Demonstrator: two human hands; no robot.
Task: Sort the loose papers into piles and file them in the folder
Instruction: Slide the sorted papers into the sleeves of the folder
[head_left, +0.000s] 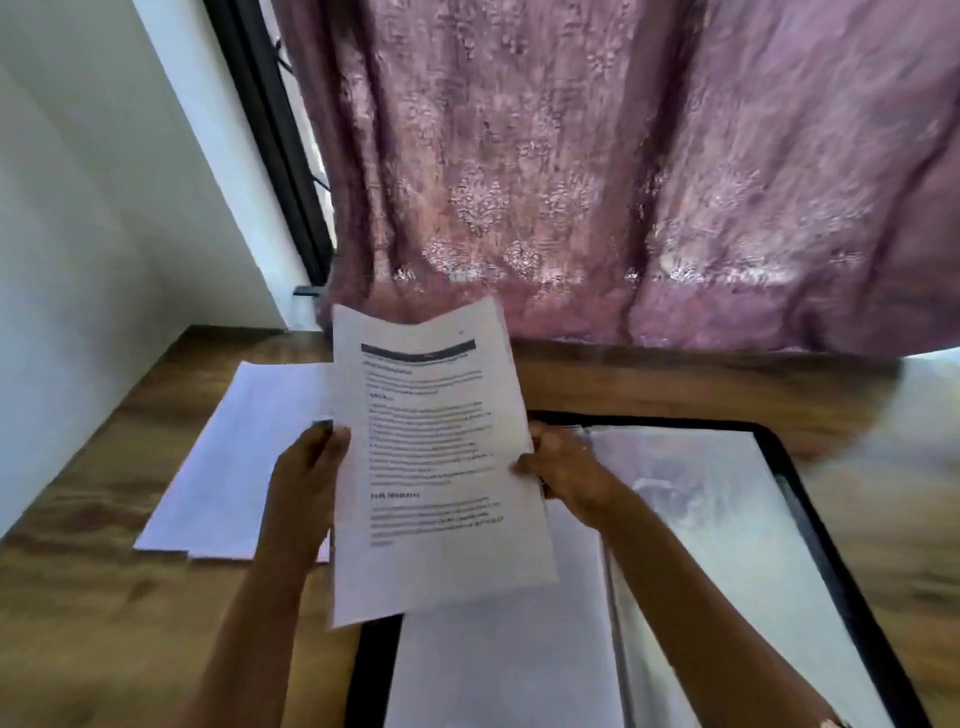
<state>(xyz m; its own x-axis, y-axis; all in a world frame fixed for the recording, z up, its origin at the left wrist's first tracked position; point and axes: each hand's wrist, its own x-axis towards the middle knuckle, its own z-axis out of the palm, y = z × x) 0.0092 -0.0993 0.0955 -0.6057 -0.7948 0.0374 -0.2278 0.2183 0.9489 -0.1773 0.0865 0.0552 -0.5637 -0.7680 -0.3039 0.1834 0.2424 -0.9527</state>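
Printed sheet (436, 457) held up above table, long axis running away from camera, dark heading bar at far end, text facing wearer. Left edge pinched by left hand (306, 478), right edge by right hand (561, 467); hands apart. Beneath: open black folder (376, 675). Leftward: white paper pile (234, 457) on wooden table (104, 597). Behind: mauve curtain (623, 182).

A sheet (436, 457) stands between the hands, the left hand (306, 483) at its left edge and the right hand (561, 473) at its right edge. Below the sheet and the right hand an open folder (717, 519) lies on the bench (78, 597). A pile of papers (234, 457) lies on the bench, left of the left hand. Beyond the hands hangs a curtain (571, 182).
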